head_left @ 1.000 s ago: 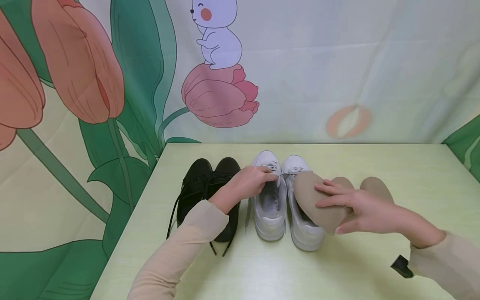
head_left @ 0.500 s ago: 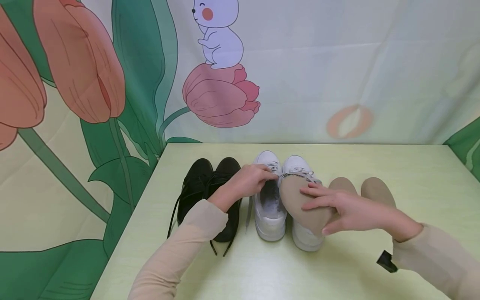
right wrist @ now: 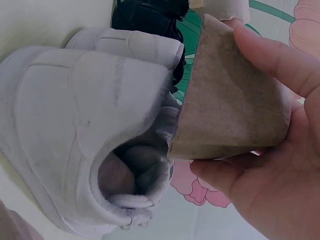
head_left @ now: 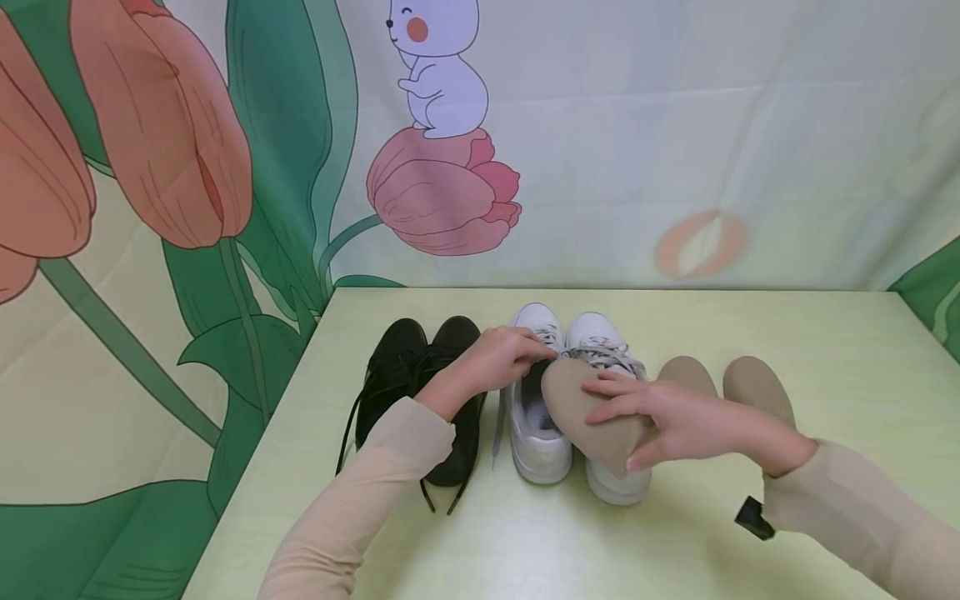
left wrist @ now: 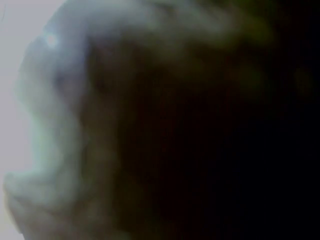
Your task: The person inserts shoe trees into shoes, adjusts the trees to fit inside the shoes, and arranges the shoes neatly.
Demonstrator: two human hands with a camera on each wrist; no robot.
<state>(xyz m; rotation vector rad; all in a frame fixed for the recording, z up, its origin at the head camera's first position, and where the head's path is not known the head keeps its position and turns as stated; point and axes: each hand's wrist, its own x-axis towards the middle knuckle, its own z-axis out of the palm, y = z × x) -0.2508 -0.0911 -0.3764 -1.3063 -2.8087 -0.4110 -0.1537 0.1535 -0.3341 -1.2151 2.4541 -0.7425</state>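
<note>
The left hand (head_left: 501, 358) pinched a white shoe (head_left: 542, 460) at its opening while the right hand (head_left: 678, 418) gripped a tan insole (head_left: 573, 407), apparently mid-fitting; sliding it inside seemed next.

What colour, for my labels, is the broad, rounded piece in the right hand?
The rounded piece is beige, clearest in the head view.

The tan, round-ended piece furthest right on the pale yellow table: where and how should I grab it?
I'd pinch the tan, round-ended piece by the sides of its far, rounded end, probably from the right. A similar tan, rounded piece sits close on its left, and the beige-sleeved right arm hides its near part.
</note>
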